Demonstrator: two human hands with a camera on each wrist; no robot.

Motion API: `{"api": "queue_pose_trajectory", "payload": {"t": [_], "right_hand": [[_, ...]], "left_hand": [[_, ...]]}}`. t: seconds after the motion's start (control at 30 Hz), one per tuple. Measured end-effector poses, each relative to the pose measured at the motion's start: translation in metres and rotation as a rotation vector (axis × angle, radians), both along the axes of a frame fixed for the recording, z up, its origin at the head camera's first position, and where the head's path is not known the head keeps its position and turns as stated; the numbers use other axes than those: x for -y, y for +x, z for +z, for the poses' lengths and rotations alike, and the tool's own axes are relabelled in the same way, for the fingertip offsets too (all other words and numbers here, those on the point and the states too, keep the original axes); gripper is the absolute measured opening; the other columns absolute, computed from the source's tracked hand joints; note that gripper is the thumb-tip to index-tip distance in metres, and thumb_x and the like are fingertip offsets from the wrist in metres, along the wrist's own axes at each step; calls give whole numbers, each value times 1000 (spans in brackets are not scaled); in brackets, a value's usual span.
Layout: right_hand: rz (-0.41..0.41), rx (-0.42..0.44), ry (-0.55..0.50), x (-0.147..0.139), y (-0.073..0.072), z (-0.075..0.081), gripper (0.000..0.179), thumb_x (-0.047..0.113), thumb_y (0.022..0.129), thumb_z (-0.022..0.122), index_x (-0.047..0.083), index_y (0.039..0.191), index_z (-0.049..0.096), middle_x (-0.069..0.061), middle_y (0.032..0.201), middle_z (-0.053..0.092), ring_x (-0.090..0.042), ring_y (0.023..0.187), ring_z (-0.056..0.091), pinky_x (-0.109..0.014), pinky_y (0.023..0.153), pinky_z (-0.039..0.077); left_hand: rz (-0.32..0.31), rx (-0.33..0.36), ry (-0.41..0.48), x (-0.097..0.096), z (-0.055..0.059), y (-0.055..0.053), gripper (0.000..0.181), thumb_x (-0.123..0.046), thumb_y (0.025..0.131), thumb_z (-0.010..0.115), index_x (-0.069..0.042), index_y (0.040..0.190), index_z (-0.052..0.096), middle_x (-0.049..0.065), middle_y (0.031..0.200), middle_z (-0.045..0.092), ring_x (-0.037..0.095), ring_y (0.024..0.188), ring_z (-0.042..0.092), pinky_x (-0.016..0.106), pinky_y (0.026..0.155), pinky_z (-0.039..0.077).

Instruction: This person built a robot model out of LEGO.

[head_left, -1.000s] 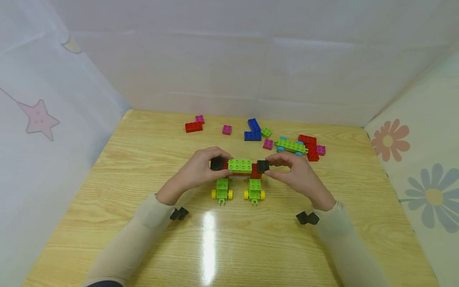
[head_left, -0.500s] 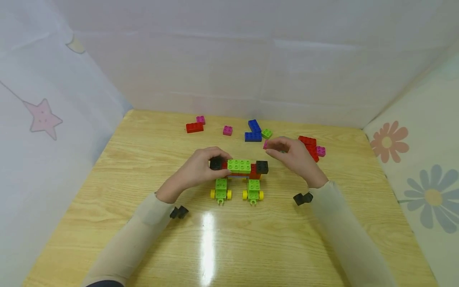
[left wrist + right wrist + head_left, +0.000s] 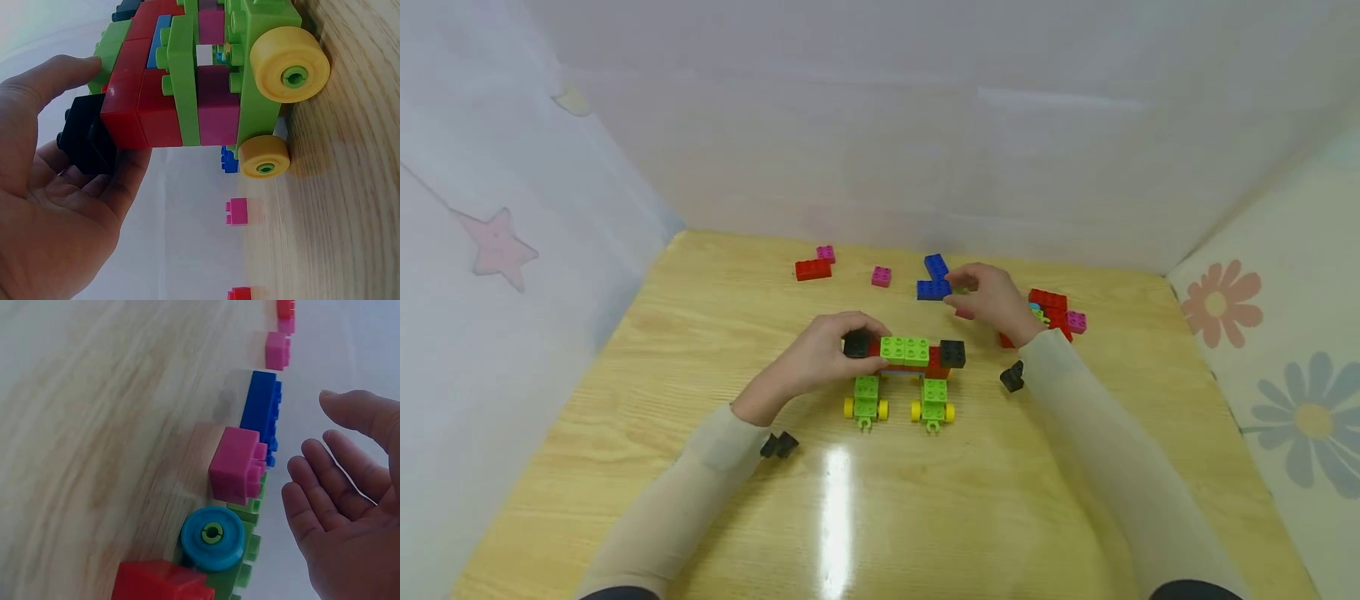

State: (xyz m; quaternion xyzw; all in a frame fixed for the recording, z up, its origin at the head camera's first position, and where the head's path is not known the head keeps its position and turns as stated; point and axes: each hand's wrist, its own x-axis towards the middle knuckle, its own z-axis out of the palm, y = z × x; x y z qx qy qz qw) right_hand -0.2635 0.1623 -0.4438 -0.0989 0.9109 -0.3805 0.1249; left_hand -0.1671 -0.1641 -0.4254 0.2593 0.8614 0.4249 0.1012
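Observation:
A toy-brick build on yellow wheels stands mid-table, topped by light green bricks over red ones, with a black brick at its right end. My left hand grips its left end. The left wrist view shows the thumb on a green brick and the fingers round the left black brick. Purple bricks sit lower in the build. My right hand hovers, fingers spread and holding nothing, over a pink brick and a small green brick it partly hides, beside the blue bricks.
Behind the build lie a red brick and pink bricks. At the right, red bricks and another pink brick surround a green base with blue wheels, partly hidden by the right hand and sleeve. White cloth rises behind the table.
My right hand has let go of the build's right black brick and moved back, over the blue-wheeled base, then left towards the pink and blue bricks. The left hand stays on the build.

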Motion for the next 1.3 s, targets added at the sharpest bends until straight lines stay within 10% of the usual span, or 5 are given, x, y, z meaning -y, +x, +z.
{"api": "queue_pose_trajectory", "payload": {"t": [0.5, 1.3], "right_hand": [[41, -6, 68, 10, -32, -18, 48, 14, 107, 76, 4, 152, 65, -16, 154, 66, -37, 144, 61, -57, 126, 50], [82, -48, 180, 17, -39, -17, 39, 13, 102, 82, 2, 138, 74, -18, 140, 70, -36, 130, 67, -54, 116, 57]], "left_hand": [[-4, -15, 2, -1, -1, -1, 37, -29, 98, 89, -19, 132, 79, 1, 135, 79, 22, 119, 73, 47, 103, 64], [-17, -31, 11, 0, 0, -3, 36, -27, 98, 89, -18, 131, 79, 1, 132, 80, 21, 114, 74, 41, 99, 63]]}}
